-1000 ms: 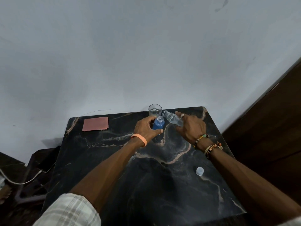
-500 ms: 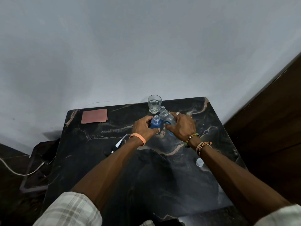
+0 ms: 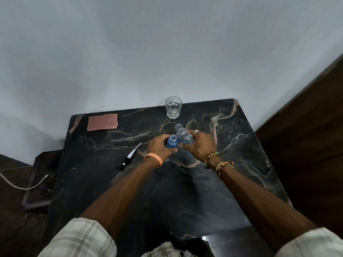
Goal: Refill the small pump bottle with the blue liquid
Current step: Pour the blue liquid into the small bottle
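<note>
Both bottle necks are standing open and just beside each other, so the main risk is blue liquid ending up on the table (image 3: 241,145). The small pump bottle (image 3: 173,142) is looking blue almost to its neck, and a tilt or a squeeze from the left hand (image 3: 159,148) could be sending liquid over the rim. The clear bottle (image 3: 184,135), at about two o'clock from the small one, is leaning with its mouth pointing toward eleven o'clock. How much is remaining inside I cannot tell, but a bump between the two could be tipping either. The pump head (image 3: 130,157) is lying loose at nine o'clock from the left hand with its tube touching the table, so it may be picking up dirt, and a sweep of the left forearm could be rolling it away. The glass (image 3: 173,107) is standing at twelve o'clock, apart from the hands, though a forward reach could be catching it.

The left hand is wrapping fingers and thumb around the small bottle's body, keeping it upright; whether its base is resting on the table is hidden. The right hand (image 3: 199,146) is curling its fingers over the clear bottle's lower body from the three o'clock side, palm down. Both forearms are reaching in from six o'clock and converging
</note>
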A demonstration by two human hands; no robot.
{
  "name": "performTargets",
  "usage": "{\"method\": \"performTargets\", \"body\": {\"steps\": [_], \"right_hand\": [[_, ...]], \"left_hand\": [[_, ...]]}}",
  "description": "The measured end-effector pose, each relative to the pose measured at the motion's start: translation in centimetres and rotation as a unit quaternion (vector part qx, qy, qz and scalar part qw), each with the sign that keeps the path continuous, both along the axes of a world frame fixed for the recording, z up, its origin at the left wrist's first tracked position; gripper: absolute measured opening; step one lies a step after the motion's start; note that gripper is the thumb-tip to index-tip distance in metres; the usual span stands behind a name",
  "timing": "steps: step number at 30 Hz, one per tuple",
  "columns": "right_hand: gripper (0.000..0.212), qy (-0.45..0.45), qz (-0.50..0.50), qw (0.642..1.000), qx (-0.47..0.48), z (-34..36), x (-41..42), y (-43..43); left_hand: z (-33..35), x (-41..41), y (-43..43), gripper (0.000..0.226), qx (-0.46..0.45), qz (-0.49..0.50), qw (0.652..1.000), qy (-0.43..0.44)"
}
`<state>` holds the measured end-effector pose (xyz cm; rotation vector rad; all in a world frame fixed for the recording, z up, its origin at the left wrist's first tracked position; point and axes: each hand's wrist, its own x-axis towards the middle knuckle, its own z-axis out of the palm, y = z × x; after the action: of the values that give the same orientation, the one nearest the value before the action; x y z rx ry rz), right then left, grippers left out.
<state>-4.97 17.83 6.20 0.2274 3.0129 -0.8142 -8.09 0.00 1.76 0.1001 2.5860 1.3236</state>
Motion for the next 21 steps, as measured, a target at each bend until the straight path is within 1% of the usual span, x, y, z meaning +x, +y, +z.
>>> {"method": "performTargets", "body": {"steps": [4,8,12,15,19,21], "right_hand": [[0.042,-0.024,-0.003,1.000,-0.011,-0.8,0.3,-0.4],[0.044,-0.039,-0.006,0.999,-0.018,-1.8,1.0,-0.6],[0.041,-0.057,-0.004,0.998,-0.019,-2.4,1.2,-0.8],[0.039,-0.063,-0.001,0.998,-0.017,-2.8,1.2,-0.8],[0.049,-0.070,0.001,0.997,-0.018,-3.3,1.1,-0.9],[0.049,-0.070,0.001,0.997,-0.023,-3.4,0.9,-0.9]], "left_hand": [[-0.9,0.3,0.1,0.054,-0.021,0.001,1.000,-0.014],[-1.7,0.5,0.1,0.054,-0.057,-0.005,0.998,-0.032],[-2.5,0.8,0.0,0.051,-0.095,-0.009,0.995,-0.036],[-2.9,0.8,0.0,0.050,-0.106,-0.018,0.993,-0.045],[-3.4,0.7,0.0,0.046,-0.107,-0.027,0.992,-0.055],[-3.6,0.6,-0.1,0.045,-0.102,-0.028,0.993,-0.055]]}}
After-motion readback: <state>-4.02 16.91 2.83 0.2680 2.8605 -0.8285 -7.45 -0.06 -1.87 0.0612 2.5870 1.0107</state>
